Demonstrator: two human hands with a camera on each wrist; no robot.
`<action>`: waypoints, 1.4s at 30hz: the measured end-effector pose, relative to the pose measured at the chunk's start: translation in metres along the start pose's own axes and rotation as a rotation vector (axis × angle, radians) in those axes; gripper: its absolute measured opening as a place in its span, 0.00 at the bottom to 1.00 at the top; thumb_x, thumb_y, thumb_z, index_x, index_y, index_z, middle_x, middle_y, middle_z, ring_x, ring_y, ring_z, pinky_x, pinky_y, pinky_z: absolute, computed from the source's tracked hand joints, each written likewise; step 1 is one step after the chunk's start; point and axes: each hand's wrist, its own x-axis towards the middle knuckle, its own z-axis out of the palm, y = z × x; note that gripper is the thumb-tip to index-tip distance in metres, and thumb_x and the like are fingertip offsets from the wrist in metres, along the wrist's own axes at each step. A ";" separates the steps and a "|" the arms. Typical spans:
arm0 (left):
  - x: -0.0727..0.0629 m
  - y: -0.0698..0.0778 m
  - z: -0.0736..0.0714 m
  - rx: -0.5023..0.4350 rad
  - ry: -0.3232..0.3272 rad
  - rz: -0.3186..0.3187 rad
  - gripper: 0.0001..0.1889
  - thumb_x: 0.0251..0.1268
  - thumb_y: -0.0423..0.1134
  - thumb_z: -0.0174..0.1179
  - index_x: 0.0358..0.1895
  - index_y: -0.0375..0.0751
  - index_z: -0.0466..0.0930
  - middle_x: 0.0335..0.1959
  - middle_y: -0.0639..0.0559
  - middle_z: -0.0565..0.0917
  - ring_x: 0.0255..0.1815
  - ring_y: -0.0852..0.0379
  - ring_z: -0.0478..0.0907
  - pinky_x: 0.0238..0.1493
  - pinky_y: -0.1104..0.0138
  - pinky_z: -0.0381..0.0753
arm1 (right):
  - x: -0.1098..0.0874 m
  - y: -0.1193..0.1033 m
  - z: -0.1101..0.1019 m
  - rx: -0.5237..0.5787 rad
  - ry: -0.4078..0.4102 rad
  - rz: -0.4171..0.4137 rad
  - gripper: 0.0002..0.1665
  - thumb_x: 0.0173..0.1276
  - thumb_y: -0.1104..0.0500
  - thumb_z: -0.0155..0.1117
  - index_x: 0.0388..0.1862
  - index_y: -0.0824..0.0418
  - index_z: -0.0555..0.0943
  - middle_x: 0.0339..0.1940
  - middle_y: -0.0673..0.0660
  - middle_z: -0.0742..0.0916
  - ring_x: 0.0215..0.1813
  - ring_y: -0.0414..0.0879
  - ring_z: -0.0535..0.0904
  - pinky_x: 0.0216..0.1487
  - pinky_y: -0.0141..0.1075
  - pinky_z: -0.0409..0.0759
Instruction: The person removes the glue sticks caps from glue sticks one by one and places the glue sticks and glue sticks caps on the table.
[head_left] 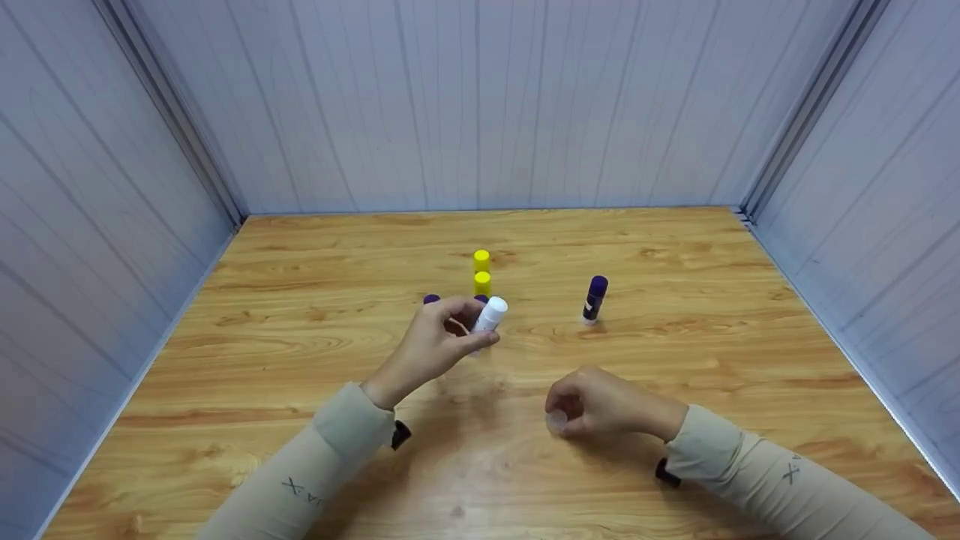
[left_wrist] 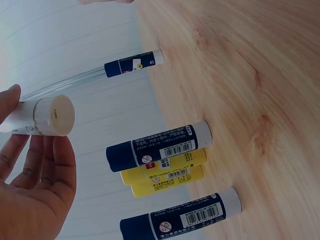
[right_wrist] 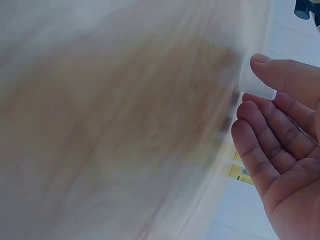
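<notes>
Head view: the left hand (head_left: pixel 431 341) pinches a tilted white stick (head_left: pixel 491 313), nearer the person than the yellow sticks (head_left: pixel 482 283); the right hand (head_left: pixel 611 403), nearer still and right of them, pinches a clear cap (head_left: pixel 556 421). Left wrist view: a blue stick (left_wrist: pixel 160 145) stands just beside the yellow sticks. Right wrist view: thumb and fingers hold the cap; capping or uncapping seems in hand, the next move calling for steady pinches
</notes>
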 end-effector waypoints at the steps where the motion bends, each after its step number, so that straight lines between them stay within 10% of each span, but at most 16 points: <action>1: 0.000 0.000 0.000 0.002 -0.003 -0.004 0.13 0.68 0.38 0.78 0.52 0.41 0.89 0.47 0.49 0.91 0.45 0.54 0.86 0.50 0.56 0.88 | 0.000 0.000 0.000 0.006 -0.004 0.003 0.10 0.64 0.65 0.81 0.44 0.59 0.91 0.38 0.50 0.92 0.39 0.32 0.82 0.44 0.29 0.84; 16: -0.013 -0.004 0.012 -0.060 -0.138 -0.039 0.12 0.69 0.32 0.75 0.52 0.36 0.88 0.48 0.43 0.90 0.48 0.51 0.89 0.53 0.57 0.93 | 0.000 0.003 -0.002 0.046 -0.036 0.023 0.11 0.64 0.66 0.81 0.45 0.60 0.91 0.38 0.50 0.92 0.39 0.32 0.83 0.43 0.28 0.84; 42: -0.033 -0.015 0.032 0.166 -0.428 -0.060 0.12 0.60 0.30 0.78 0.43 0.39 0.85 0.42 0.50 0.90 0.41 0.62 0.85 0.48 0.64 0.91 | 0.001 0.003 0.001 0.016 -0.008 -0.007 0.09 0.64 0.67 0.80 0.42 0.60 0.90 0.35 0.50 0.91 0.36 0.31 0.81 0.40 0.28 0.83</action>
